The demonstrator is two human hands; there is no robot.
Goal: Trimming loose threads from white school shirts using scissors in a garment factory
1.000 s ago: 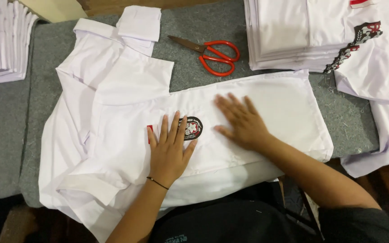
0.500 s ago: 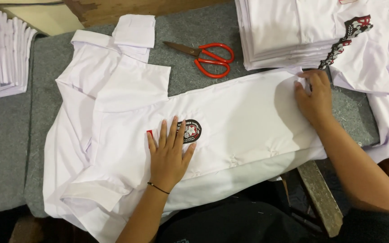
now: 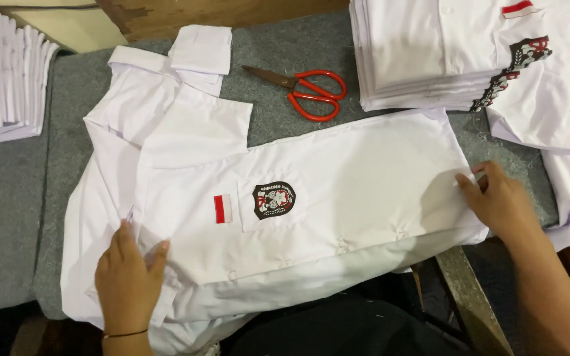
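A white short-sleeved shirt (image 3: pixel 338 178) lies spread across the grey felt table (image 3: pixel 8 217), collar to the left. It carries a small red-and-white patch and a dark round badge on the chest pocket. My left hand (image 3: pixel 128 275) rests flat on the shirt's near left part, by the sleeve, fingers together. My right hand (image 3: pixel 499 199) pinches the shirt's hem at its right end.
Red-handled scissors (image 3: pixel 308 92) lie on the felt beyond the shirt. A stack of folded white shirts (image 3: pixel 423 59) stands at the back right, another stack (image 3: pixel 4 79) at the far left. A loose white shirt (image 3: pixel 549 99) with a badge hangs off the right stack.
My left hand slid from the badge down to the shirt's near left edge. My right hand went from the shirt's middle to its right hem. The badge and patch are now uncovered.
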